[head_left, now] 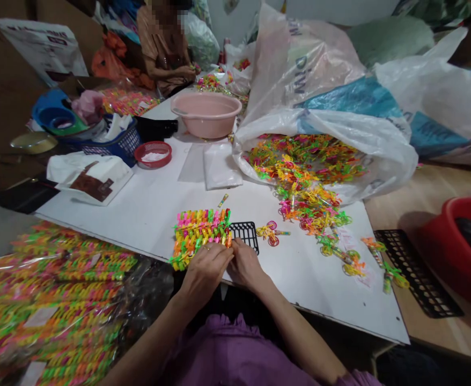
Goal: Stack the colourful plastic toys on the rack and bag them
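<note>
Neat rows of small bright plastic toys (pixel 197 228) stand in a black slotted rack (pixel 244 230), whose right end shows bare. My left hand (pixel 208 265) lies over the near right corner of the rows, fingers bent and pressed together. Close beside it, my right hand (pixel 247 264) is closed at the rack's near edge. The fingertips of both hands meet at the end of the nearest row, around a small toy mostly hidden by them. A loose toy with yellow and red loops and a thin tube (pixel 273 233) lies right of the rack.
A large white sack (pixel 324 120) spills a heap of toys (pixel 303 198) onto the white table. Beyond are clear plastic bags (pixel 223 166), a pink basin (pixel 206 115) and a red basket (pixel 153 154). Bagged toys (pixel 58 300) fill the left. Another person (pixel 165 53) sits at the back.
</note>
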### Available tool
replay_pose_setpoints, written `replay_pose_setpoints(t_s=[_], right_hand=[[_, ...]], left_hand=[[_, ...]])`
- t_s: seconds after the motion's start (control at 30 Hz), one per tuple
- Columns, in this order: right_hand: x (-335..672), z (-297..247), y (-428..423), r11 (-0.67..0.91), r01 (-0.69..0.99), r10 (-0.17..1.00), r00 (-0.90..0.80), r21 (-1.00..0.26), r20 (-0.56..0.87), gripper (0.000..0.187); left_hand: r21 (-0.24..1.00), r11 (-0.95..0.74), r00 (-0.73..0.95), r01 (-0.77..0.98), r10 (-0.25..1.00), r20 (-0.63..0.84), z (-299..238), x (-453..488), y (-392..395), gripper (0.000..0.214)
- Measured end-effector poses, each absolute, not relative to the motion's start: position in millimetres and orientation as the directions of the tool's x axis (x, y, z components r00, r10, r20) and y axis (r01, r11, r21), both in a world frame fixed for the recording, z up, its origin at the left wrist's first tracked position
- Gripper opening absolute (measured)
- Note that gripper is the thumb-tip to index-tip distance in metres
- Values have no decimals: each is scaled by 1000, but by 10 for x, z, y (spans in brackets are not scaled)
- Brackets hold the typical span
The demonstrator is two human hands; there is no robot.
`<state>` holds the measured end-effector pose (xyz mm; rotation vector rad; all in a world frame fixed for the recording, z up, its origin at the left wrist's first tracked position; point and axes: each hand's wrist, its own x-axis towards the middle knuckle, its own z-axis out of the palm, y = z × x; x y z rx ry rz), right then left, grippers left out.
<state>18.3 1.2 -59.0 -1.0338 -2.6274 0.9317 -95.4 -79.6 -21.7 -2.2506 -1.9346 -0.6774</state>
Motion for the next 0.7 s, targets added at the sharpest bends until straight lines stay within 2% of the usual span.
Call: replay_pose_setpoints(t_s=[0.1,0.17,0.23,0.3,0.37,0.43,0.5,0.57,0.63,0.7], right_hand=[[447,-505,148,568,420,590,-808,-708,-7,13],[696,-420,339,562,466,666,-745,-684,40,20],[930,-346,565,502,671,810,-586,-546,24,22],[1096,-313,767,428,826,880,-474,-367,-39,19],[1179,-326,899,431,865,880,-466,-257,-90,16],[1200,-362,947,456,858,872,-484,-236,-75,15],[1178,-392,925,441,845,885,-465,-303,-8,14],[1103,-409,856,391,782,906,-421,-485,52,12],[948,-425,757,303,628,923,-381,-717,57,15],[705,-452,637,218,458,920,-392,-862,25,19]], left_hand=[[166,-240,163,956,911,379,-205,-972,-873,21],[143,-266,190,953,896,401,-147,-1000,-883,20],[153,-248,152,957,874,462,-54,-1045,-805,20],[190,-185,66,964,862,503,32,-1096,-637,22],[205,-151,41,967,888,459,68,-1142,-425,22],[199,-163,87,966,934,345,35,-1184,-241,21],[206,-178,122,962,958,259,-42,-1223,-132,22],[219,-170,118,961,966,231,-113,-1250,-103,22],[222,-156,105,962,969,224,-138,-1255,-126,21],[215,-146,98,966,970,221,-114,-1236,-169,21]])
